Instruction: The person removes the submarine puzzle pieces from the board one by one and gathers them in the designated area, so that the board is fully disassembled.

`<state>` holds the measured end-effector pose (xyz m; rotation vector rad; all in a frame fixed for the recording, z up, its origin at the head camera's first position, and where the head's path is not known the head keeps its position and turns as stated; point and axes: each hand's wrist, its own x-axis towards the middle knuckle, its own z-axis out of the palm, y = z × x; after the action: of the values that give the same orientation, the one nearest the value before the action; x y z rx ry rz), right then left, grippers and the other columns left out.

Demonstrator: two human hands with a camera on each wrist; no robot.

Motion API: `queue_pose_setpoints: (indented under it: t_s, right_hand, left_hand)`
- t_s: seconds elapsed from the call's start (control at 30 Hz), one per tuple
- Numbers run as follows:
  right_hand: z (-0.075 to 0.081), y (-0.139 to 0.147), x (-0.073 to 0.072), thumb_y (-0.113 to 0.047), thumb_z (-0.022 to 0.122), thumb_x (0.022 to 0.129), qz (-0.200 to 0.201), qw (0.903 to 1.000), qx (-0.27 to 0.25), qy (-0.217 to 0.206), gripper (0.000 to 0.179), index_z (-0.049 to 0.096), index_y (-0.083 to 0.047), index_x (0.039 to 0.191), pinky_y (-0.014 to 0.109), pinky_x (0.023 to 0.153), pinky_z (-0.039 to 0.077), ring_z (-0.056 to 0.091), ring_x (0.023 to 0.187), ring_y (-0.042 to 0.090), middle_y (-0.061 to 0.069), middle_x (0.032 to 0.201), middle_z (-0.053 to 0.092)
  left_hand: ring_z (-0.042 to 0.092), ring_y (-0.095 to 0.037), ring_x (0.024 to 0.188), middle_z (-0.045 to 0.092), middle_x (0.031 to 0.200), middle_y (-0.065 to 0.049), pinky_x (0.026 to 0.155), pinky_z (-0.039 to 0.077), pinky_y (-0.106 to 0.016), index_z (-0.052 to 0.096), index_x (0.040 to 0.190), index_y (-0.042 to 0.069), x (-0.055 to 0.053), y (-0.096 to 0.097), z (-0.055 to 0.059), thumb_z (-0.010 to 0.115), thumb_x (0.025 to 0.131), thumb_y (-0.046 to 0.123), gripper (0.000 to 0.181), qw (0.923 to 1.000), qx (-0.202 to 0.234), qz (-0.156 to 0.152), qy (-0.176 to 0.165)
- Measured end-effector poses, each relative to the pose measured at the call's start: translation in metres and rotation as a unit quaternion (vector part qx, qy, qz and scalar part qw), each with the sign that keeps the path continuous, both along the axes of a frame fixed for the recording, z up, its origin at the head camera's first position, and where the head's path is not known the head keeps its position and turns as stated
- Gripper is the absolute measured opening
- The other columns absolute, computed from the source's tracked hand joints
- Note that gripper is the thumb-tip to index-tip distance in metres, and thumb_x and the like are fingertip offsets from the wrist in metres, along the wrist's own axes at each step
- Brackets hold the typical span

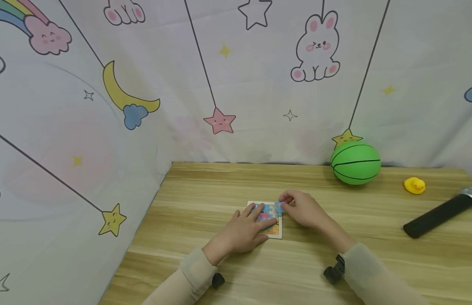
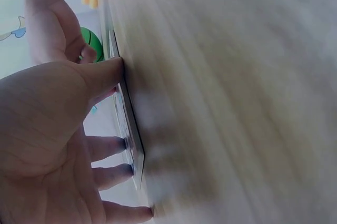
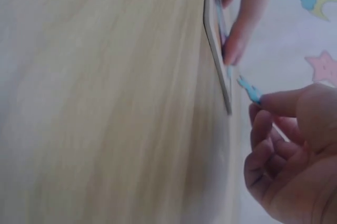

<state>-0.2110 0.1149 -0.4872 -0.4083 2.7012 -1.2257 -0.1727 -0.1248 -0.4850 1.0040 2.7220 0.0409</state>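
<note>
A small jigsaw puzzle in a pale-bordered frame (image 1: 274, 231) lies flat on the table, its picture blue at the top and pink and orange below. My left hand (image 1: 241, 232) rests over its left part with fingers spread. In the left wrist view the thumb touches the frame's near edge (image 2: 138, 145) and some fingertips lie on top. Between thumb and index finger, my right hand (image 1: 303, 209) pinches a blue puzzle piece (image 3: 249, 90), tilted and just above the upper right corner. A pale gap shows among the blue pieces there. The left hand hides much of the picture.
A green ball (image 1: 355, 163) stands at the back of the wooden table (image 1: 205, 182). To its right are a yellow rubber duck (image 1: 415, 185) and a black microphone (image 1: 437, 214). A printed cloth (image 1: 258, 84) hangs behind and along the left side.
</note>
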Motion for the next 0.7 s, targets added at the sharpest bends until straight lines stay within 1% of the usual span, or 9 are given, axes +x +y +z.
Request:
queue_pose_setpoints:
  t_s: [0.2,0.37,0.57,0.7]
  right_hand:
    - [0.006,0.029,0.005,-0.016,0.066,0.102,-0.008,1.0000,0.005,-0.002,0.012,0.071,-0.010,0.111,0.036,0.075,0.051,0.062,0.086,0.017,0.001,0.100,0.069]
    - [0.010,0.055,0.009,-0.017,0.066,0.103,-0.015,0.9998,0.011,-0.005,0.012,0.071,-0.010,0.111,0.036,0.076,0.051,0.062,0.088,0.018,0.003,0.102,0.069]
    - [0.007,0.085,0.015,-0.019,0.066,0.103,-0.023,0.9996,0.013,-0.008,0.014,0.071,-0.008,0.111,0.034,0.073,0.049,0.060,0.084,0.017,0.003,0.100,0.069]
    - [0.003,0.104,0.019,-0.018,0.067,0.102,-0.027,0.9996,0.010,-0.004,0.015,0.071,-0.007,0.111,0.032,0.073,0.050,0.061,0.087,0.017,0.003,0.099,0.069]
  left_hand:
    - [0.021,-0.038,0.155,0.021,0.171,-0.011,0.112,0.035,-0.066,0.038,0.160,0.045,0.001,0.001,0.002,0.048,0.108,0.052,0.053,1.0000,0.000,0.005,-0.006]
    - [0.021,-0.038,0.155,0.020,0.171,-0.011,0.112,0.035,-0.066,0.037,0.160,0.045,0.001,0.001,0.002,0.048,0.108,0.051,0.053,1.0000,0.000,0.007,-0.006]
    - [0.021,-0.037,0.156,0.020,0.171,-0.011,0.113,0.034,-0.066,0.037,0.160,0.045,0.002,0.001,0.003,0.049,0.108,0.050,0.053,0.9999,0.004,0.007,-0.006]
    - [0.021,-0.037,0.156,0.021,0.171,-0.011,0.113,0.033,-0.066,0.038,0.160,0.045,0.002,0.001,0.004,0.049,0.108,0.050,0.053,0.9999,0.008,0.007,-0.008]
